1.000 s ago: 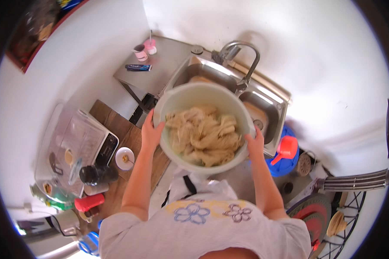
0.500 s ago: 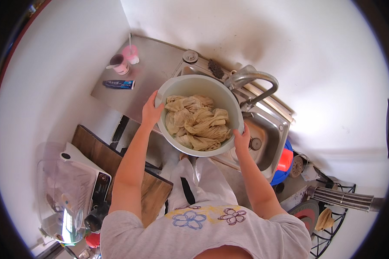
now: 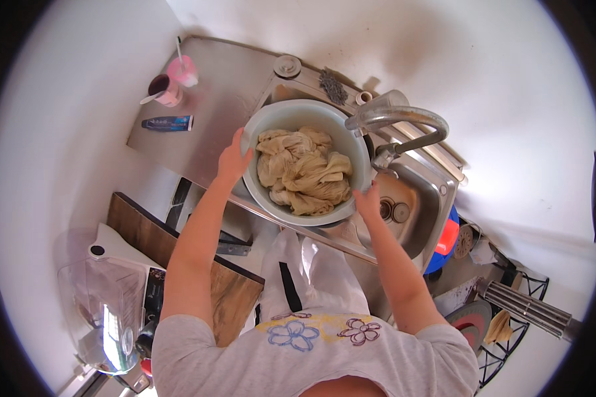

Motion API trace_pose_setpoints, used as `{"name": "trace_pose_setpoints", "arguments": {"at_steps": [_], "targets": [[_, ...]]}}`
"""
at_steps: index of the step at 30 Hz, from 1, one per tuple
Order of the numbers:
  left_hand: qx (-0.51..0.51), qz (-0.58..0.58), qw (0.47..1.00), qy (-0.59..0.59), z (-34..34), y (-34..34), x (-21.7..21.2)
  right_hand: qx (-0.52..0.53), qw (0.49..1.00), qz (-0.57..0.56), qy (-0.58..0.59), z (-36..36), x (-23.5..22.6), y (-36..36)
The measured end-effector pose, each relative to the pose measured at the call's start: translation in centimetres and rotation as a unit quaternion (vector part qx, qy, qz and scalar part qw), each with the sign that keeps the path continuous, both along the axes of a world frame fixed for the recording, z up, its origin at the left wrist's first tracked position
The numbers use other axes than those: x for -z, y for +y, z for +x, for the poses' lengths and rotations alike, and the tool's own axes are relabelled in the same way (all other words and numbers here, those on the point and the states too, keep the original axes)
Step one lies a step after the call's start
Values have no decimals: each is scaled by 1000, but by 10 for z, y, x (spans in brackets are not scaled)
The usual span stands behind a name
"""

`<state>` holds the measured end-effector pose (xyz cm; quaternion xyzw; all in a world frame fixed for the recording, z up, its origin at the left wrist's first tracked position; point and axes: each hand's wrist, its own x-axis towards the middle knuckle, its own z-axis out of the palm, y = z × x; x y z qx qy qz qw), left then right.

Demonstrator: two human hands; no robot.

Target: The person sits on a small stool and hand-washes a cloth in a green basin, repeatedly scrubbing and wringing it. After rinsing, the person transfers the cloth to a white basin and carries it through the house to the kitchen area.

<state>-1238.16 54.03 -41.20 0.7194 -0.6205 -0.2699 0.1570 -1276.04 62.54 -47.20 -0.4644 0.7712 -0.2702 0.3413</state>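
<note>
A pale grey-green plastic basin (image 3: 265, 202) is over the left bowl of the steel sink, hiding most of that bowl. Inside it lies a bunched heap of wet-looking beige cloth (image 3: 304, 172). My left hand (image 3: 234, 161) grips the basin's left rim, and my right hand (image 3: 367, 200) has hold of the rim at its lower right. The curved metal faucet (image 3: 410, 118) reaches to the basin's upper right edge. Whether the basin rests on the sink or is held up, I cannot tell.
The sink's right bowl (image 3: 410, 228) shows its drain. A toothpaste tube (image 3: 167, 123), a pink mug (image 3: 165, 90) and a pink cup with a toothbrush (image 3: 183, 69) stand or lie on the left counter. A scouring pad (image 3: 332, 88) sits behind the sink. A wooden board (image 3: 152, 225) is at lower left.
The basin has shifted slightly up in the picture and further over the sink, closer under the faucet. Both hands have kept their hold on its rim. The view has shifted a little.
</note>
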Motion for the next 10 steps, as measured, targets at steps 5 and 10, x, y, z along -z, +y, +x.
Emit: {"name": "trace_pose_setpoints", "arguments": {"at_steps": [5, 10], "targets": [[35, 55, 995, -81, -9, -7, 12, -80, 976, 150, 138, -5, -17, -4], [22, 108, 987, -118, -19, -16, 40, -106, 966, 213, 98, -21, -13, -9]]}}
